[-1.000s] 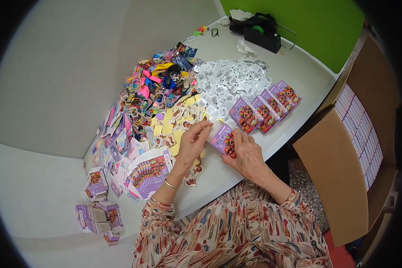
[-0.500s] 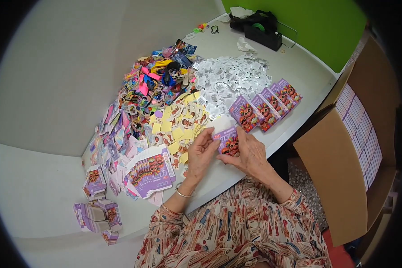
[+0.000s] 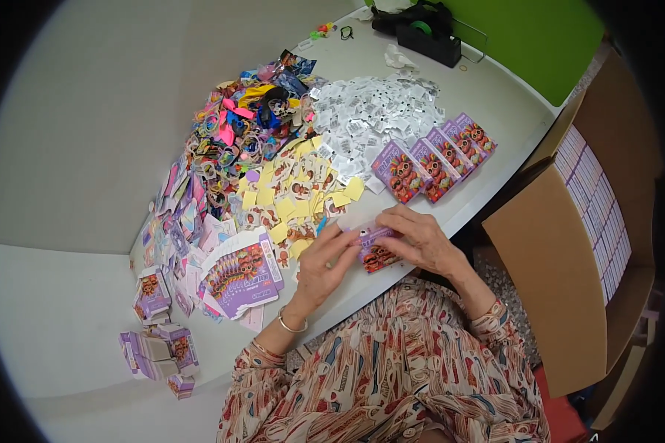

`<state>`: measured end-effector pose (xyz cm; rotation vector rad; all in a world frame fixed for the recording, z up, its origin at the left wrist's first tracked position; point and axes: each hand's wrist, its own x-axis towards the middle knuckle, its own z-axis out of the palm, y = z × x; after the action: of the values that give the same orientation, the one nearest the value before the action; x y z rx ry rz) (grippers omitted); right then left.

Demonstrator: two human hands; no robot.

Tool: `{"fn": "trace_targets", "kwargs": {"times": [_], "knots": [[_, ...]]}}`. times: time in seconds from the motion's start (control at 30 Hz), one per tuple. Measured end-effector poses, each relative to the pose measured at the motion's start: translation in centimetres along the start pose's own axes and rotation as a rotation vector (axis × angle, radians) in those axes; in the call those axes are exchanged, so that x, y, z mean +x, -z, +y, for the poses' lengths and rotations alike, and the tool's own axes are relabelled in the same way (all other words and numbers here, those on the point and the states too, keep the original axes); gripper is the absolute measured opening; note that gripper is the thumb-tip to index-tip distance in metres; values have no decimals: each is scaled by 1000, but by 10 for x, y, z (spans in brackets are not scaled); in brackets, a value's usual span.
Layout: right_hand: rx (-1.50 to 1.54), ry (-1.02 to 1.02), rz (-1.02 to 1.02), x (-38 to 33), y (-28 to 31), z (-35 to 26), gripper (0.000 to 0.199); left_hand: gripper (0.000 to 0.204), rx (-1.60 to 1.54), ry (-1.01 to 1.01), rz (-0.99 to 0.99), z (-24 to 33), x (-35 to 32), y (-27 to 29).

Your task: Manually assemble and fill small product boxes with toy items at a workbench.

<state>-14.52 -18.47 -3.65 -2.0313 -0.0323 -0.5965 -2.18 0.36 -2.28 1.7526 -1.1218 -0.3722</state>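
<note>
Right hand [image 3: 421,240] covers much of a small purple box [image 3: 375,255]; its open end is hidden, and the print is too small to make out

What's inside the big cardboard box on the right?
The cardboard box holds upright rows of pale purple-and-white packs, packed edge to edge. Whatever lies beneath them, deeper down, is hidden by the box wall.

Black tape dispenser [image 3: 428,33] at the far edge, open cardboard carton [image 3: 569,258] beside the table, perhaps holding stacked packs
</note>
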Motion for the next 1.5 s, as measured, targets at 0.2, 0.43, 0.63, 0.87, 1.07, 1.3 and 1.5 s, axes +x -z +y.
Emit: {"fn": "trace_targets", "kwargs": {"times": [0.2, 0.43, 0.63, 0.87, 1.07, 1.3, 1.5], "knots": [[43, 72, -133, -6, 18, -9, 22, 34, 206, -175, 18, 8, -19, -4], [46, 112, -150, -8, 20, -12, 20, 36, 287, -180, -112, 14, -16, 3], [55, 113, -90, -7, 18, -9, 29, 44, 72, -119, 72, 14, -15, -11], [-11, 122, -185, -8, 25, -11, 36, 40, 199, -296, -28, 11, -14, -2], [-224, 256, -207, -9, 29, -26, 31, 31, 156, -322, -66, 22, -13, 2], [-211, 219, -180, -2, 24, -26, 27, 33, 284, -243, -43, 30, -1, 1], [-207, 172, -273, 3, 31, -29, 23, 29, 267, -227, -24, 34, 0, -1]]}}
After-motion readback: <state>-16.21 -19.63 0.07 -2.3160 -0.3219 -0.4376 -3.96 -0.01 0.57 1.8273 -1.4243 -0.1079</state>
